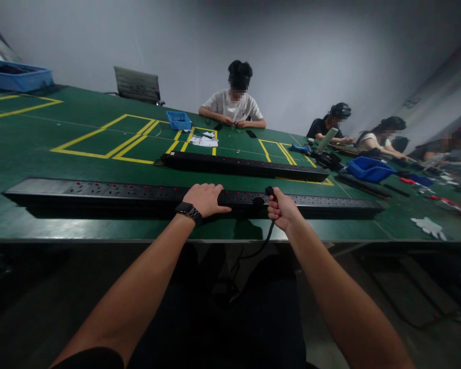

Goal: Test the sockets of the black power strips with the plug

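A long black power strip with rows of sockets and small red marks lies along the near side of the table. My left hand, with a watch on its wrist, grips the strip near its middle, fingers over the top and thumb along the near side. To the right of it, my right hand is closed around a black plug, held just above the sockets. From that plug a black cable drops past the table edge toward my lap.
A second black power strip lies behind the first. Farther back are papers, a small blue bin and a person seated opposite. Rightward stand a blue tray, white gloves and other people working.
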Available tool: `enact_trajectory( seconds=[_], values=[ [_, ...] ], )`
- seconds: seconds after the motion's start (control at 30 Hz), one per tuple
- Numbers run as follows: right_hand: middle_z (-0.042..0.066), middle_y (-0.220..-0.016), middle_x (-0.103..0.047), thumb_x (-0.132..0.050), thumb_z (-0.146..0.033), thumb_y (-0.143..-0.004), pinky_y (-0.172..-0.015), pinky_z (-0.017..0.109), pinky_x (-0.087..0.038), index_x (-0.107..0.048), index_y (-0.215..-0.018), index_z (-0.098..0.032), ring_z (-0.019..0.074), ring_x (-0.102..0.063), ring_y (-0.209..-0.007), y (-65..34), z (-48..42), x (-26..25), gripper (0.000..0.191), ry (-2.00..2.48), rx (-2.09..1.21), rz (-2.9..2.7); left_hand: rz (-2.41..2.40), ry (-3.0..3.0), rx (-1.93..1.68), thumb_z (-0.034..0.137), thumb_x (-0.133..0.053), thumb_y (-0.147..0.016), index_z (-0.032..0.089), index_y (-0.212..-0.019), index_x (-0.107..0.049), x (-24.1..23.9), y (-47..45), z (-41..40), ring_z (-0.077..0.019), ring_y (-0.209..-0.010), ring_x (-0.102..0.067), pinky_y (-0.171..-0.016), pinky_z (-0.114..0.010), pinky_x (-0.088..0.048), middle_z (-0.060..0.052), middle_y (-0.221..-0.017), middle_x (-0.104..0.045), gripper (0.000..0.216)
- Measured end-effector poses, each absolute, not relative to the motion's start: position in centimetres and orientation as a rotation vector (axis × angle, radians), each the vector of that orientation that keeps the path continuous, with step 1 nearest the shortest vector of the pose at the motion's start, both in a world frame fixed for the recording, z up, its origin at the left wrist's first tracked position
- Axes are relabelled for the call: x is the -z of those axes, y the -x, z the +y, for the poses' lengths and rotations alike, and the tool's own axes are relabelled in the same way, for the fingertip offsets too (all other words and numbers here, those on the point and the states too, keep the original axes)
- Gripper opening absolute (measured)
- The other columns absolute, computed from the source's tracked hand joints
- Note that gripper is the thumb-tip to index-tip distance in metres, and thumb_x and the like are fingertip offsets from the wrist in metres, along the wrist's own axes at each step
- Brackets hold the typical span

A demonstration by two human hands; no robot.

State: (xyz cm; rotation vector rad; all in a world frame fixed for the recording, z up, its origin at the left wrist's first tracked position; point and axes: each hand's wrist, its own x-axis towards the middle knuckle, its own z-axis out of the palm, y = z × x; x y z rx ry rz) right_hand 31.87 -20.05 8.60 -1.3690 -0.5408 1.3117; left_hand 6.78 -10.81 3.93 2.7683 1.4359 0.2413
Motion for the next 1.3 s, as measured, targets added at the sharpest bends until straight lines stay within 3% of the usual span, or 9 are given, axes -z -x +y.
enact_trajectory(
  seconds=[0.17,0.3,0.5,1.3],
  values=[
    [-0.009,-0.048,-0.035,-0.042,-0.054,-0.108,-0.032,0.016,-0.018,-0.050,-0.078,-0.021,0.0051,-0.021,-0.034,-34.2,-21.5,-11.4,0.045,1.145,-1.254,-0.694,1.448,-2.753,-0.209,0.092,-0.047,-0.077,0.026,-0.126,-0.060,-4.3,-6.9,-10.9,-0.0348,-0.110,-0.065,-0.088,-0.044,-0.043,-0.014,-0.120,-0.072,0.083],
    [-0.007,-0.049,-0.040,-0.042,-0.055,-0.107,-0.034,0.018,-0.028,-0.051,-0.078,-0.021,0.0071,-0.029,-0.035,-36.6,-22.4,-10.1,0.046,1.206,-1.292,-0.713,1.433,-2.759,-0.218,0.092,-0.045,-0.078,0.025,-0.127,-0.060,-4.2,-6.8,-11.0,-0.0353,-0.109,-0.065,-0.088,-0.045,-0.043,-0.014,-0.121,-0.072,0.084],
    [-0.007,-0.044,-0.040,-0.043,-0.047,-0.108,-0.031,0.017,-0.018,-0.049,-0.075,-0.021,0.0062,-0.025,-0.031,-36.9,-22.1,-6.1,0.043,1.410,-1.285,-0.625,1.411,-2.781,-0.250,0.091,-0.045,-0.078,0.025,-0.127,-0.061,-3.9,-6.7,-10.9,-0.0359,-0.109,-0.065,-0.087,-0.046,-0.044,-0.015,-0.120,-0.072,0.084],
    [-0.009,-0.045,-0.037,-0.045,-0.049,-0.107,-0.030,0.016,-0.015,-0.047,-0.077,-0.022,0.0056,-0.023,-0.031,-35.1,-21.0,-4.4,0.040,1.461,-1.192,-0.595,1.417,-2.744,-0.263,0.092,-0.046,-0.077,0.025,-0.127,-0.060,-3.8,-6.6,-10.9,-0.0374,-0.110,-0.064,-0.088,-0.047,-0.042,-0.016,-0.120,-0.071,0.084]
  ],
)
